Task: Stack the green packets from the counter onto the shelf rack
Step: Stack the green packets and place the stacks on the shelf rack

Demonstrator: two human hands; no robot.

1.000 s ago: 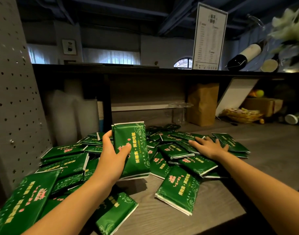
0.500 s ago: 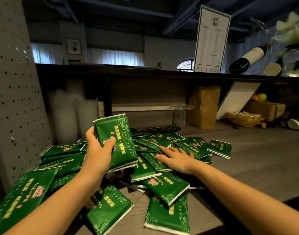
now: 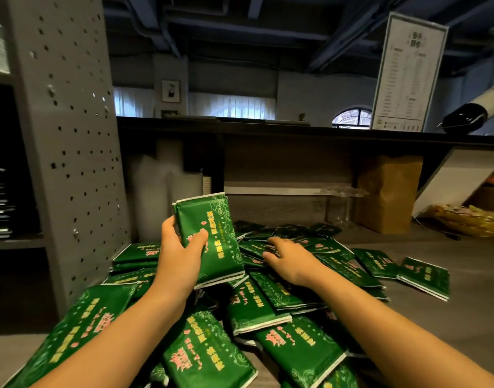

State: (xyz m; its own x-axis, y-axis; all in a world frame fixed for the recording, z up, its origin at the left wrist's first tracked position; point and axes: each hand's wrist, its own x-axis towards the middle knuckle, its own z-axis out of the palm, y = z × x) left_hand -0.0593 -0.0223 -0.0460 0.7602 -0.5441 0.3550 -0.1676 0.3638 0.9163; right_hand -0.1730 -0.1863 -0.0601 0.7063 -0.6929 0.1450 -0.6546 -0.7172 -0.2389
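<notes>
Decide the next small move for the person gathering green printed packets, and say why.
Probably lift one packet from the pile of green printed packets with the right hand, whose fingers rest there, and add it to the upright green packet bundle the left hand grips.

Two hands are in view: the left hand (image 3: 175,259) and the right hand (image 3: 289,261). The left hand grips one stack of green packets (image 3: 212,236); its lower edge shows at least two layers, but the exact number cannot be told. Under and around both hands lies one pile of loose packets (image 3: 257,306). More than fifteen faces show, overlapping too much for a firm count. Far right of the right hand, one outermost packet (image 3: 423,277) lies single. Beyond the right hand are one brown paper bag (image 3: 386,191), one basket (image 3: 470,219), one menu card (image 3: 408,71) and one bottle (image 3: 470,113). Left of the left hand stands one perforated panel (image 3: 69,135).
</notes>
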